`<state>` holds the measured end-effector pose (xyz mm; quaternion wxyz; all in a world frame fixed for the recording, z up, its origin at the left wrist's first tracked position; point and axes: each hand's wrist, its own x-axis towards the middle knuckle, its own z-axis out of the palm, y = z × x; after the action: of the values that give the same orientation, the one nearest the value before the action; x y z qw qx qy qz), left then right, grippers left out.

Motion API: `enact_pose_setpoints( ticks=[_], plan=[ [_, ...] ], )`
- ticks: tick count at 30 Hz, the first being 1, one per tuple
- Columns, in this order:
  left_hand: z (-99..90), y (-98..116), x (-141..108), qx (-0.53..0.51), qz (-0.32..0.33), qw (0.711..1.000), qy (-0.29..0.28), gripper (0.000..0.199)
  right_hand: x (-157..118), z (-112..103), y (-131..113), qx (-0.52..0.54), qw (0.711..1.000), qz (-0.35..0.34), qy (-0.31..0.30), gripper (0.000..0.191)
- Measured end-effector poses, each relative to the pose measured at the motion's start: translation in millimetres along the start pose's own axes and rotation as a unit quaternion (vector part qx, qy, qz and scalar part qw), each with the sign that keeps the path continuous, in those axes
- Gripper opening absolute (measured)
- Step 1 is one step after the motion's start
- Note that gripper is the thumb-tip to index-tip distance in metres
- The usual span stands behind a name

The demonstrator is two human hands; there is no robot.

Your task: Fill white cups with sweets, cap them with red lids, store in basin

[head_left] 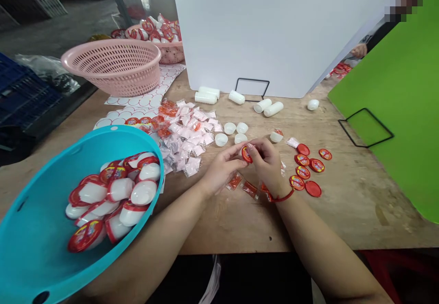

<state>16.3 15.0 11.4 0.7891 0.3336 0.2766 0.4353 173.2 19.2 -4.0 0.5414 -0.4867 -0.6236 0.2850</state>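
Observation:
Both hands meet over the middle of the wooden table. My left hand has its fingers closed round a small white cup with a red printed lid. My right hand grips the same lidded cup from the other side, its thumb on the lid. Just beyond the hands stand several open white cups. Red sachets lie beneath and in front of the hands. To the right are several loose red lids. Left of the hands is a pile of pink and clear sachets.
A blue basin with several lidded cups stands at the left. Behind it are a pink basket and another full one. Stacked white cups lie before a white board; a green board stands right.

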Motion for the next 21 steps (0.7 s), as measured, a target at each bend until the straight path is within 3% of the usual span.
enact_pose_setpoints(
  ticks=[5, 11, 13, 17, 21],
  plan=[
    [2.4, 1.8, -2.8, -0.045, -0.026, 0.998, 0.025, 0.038, 3.6, 0.2, -7.7, 0.024, 0.999, -0.001, 0.031, 0.023],
    [1.5, 0.2, -1.5, -0.037, -0.023, 0.999, 0.016, 0.038, 3.1, -3.2, -10.3, 0.05, 0.998, 0.021, 0.023, 0.039],
    [1.9, 0.8, -1.8, -0.052, -0.026, 0.998, 0.015, 0.04, 3.0, -8.1, -6.5, 0.039, 0.999, -0.006, 0.002, 0.045],
    [2.8, 3.3, -3.5, -0.077, -0.03, 0.996, 0.026, 0.051, 6.9, -19.6, -4.6, -0.048, 0.984, -0.133, -0.112, 0.056],
    [1.8, 4.7, -3.1, -0.039, -0.038, 0.997, 0.058, 0.054, 10.5, -22.3, -13.5, -0.141, 0.967, -0.165, -0.134, 0.038]
  ],
)
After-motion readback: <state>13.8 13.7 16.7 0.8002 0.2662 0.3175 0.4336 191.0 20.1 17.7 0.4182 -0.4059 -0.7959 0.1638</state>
